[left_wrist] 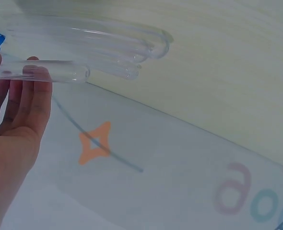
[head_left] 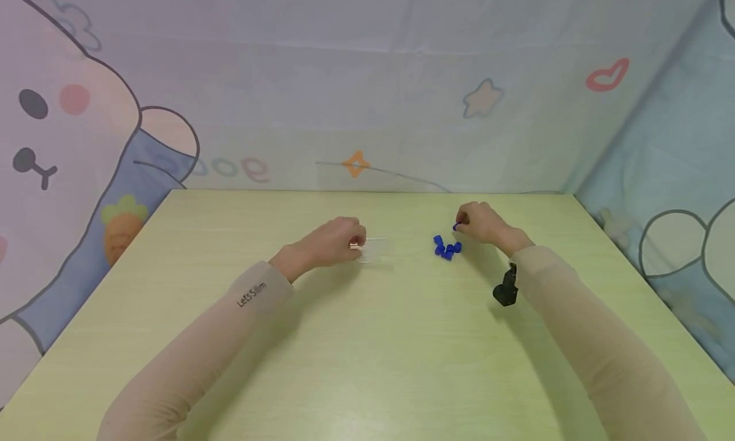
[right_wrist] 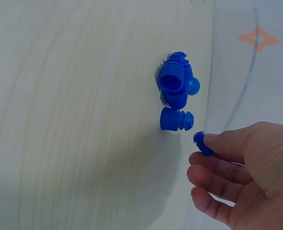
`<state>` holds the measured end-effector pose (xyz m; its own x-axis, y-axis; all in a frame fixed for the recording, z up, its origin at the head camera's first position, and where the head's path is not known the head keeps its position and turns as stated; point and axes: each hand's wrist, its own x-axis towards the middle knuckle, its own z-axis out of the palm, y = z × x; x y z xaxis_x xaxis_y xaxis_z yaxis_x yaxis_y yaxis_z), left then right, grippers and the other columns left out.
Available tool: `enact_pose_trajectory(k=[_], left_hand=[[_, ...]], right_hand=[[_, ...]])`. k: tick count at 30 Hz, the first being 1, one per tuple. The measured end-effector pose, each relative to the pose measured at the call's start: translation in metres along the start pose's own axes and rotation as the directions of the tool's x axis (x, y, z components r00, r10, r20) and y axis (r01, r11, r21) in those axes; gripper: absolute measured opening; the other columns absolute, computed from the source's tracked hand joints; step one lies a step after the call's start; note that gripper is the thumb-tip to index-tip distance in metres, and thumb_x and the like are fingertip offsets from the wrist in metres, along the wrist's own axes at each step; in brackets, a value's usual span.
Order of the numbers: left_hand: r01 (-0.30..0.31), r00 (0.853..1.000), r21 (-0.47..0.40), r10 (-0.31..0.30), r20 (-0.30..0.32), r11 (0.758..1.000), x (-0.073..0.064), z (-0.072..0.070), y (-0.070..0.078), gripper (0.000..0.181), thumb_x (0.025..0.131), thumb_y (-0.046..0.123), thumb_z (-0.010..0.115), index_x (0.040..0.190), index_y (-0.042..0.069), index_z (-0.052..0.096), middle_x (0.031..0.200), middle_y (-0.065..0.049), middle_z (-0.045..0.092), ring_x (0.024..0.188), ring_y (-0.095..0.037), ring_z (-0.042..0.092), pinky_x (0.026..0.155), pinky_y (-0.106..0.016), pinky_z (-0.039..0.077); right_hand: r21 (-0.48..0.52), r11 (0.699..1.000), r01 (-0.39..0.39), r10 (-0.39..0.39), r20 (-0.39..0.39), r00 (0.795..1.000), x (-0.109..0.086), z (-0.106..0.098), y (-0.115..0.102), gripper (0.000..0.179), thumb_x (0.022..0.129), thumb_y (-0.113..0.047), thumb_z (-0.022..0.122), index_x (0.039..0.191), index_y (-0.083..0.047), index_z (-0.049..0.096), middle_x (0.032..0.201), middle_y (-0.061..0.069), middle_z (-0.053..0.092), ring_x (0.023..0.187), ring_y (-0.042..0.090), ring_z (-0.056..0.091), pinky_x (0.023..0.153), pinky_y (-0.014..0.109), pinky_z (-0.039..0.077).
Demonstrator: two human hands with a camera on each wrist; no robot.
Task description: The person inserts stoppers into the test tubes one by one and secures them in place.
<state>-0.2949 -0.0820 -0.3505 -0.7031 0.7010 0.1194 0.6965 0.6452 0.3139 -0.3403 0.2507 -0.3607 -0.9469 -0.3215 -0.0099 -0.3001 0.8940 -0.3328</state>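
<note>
My left hand (head_left: pixel 333 242) holds a clear test tube (left_wrist: pixel 70 72) between thumb and fingers, its rounded end pointing away from the palm in the left wrist view. Beyond it, several more clear tubes (left_wrist: pixel 117 37) lie side by side on the table. Over on the right, my right hand (head_left: pixel 483 224) pinches a small blue ribbed stopper (right_wrist: pixel 203 143) with thumb and forefinger. Close by that hand lies a loose pile of blue stoppers (right_wrist: pixel 171 82), and a single blue stopper (right_wrist: pixel 170 119) lies on its side nearest the fingers.
Pale wood tabletop (head_left: pixel 367 351) spreads under both arms, with its back edge along a printed cloth (head_left: pixel 287 96). A black wrist-worn device (head_left: pixel 506 289) hangs beneath the right sleeve. Another cloth side (head_left: pixel 660 154) borders the table at right.
</note>
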Motion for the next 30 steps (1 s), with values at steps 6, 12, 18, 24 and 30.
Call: enact_pose_trajectory(k=[6,12,18,24,30], left_hand=[[0.060,0.996,-0.003,-0.060,-0.069,0.998,0.004,0.001,-0.003,0.008,0.088,0.006,0.063,0.095,0.002,0.064,0.093,-0.010,0.068,0.085,-0.023,0.061,0.078,-0.034,0.050],[0.109,0.983,0.006,-0.107,-0.151,0.994,0.004,-0.003,-0.005,0.016,0.090,0.006,0.061,0.106,0.003,0.065,0.092,-0.010,0.069,0.084,-0.021,0.064,0.078,-0.035,0.053],[0.111,0.978,0.022,-0.106,-0.179,0.994,0.005,-0.004,-0.006,0.021,0.090,0.007,0.064,0.110,0.003,0.067,0.093,-0.010,0.069,0.082,-0.021,0.062,0.077,-0.035,0.053],[0.108,0.975,0.028,-0.101,-0.196,0.994,0.006,-0.004,-0.007,0.021,0.090,0.007,0.065,0.110,0.004,0.068,0.099,-0.011,0.070,0.086,-0.023,0.063,0.077,-0.036,0.053],[0.106,0.975,0.037,-0.097,-0.202,0.994,0.007,-0.004,-0.008,0.021,0.090,0.007,0.065,0.111,0.004,0.068,0.100,-0.011,0.070,0.088,-0.024,0.064,0.077,-0.036,0.053]], right_hand=[[0.022,1.000,-0.002,0.002,-0.023,1.000,0.000,-0.001,0.002,0.019,0.093,-0.005,0.059,0.104,0.009,0.063,0.101,0.025,0.067,0.091,0.034,0.065,0.083,0.045,0.053],[0.032,0.999,0.025,-0.023,-0.048,0.999,0.002,-0.003,0.001,0.019,0.094,-0.006,0.058,0.107,0.008,0.063,0.100,0.023,0.068,0.090,0.032,0.065,0.082,0.044,0.052],[0.054,0.998,0.041,-0.037,-0.069,0.997,0.001,-0.005,-0.006,0.018,0.094,-0.005,0.058,0.106,0.008,0.063,0.099,0.023,0.068,0.088,0.031,0.064,0.080,0.043,0.052],[0.049,0.997,0.057,-0.052,-0.082,0.995,0.002,-0.005,-0.010,0.019,0.095,-0.006,0.057,0.107,0.007,0.062,0.100,0.022,0.068,0.090,0.031,0.064,0.081,0.044,0.051],[0.070,0.994,0.087,-0.079,-0.105,0.991,0.004,-0.006,-0.016,0.019,0.095,-0.008,0.058,0.107,0.007,0.063,0.098,0.022,0.067,0.085,0.030,0.063,0.075,0.041,0.051]])
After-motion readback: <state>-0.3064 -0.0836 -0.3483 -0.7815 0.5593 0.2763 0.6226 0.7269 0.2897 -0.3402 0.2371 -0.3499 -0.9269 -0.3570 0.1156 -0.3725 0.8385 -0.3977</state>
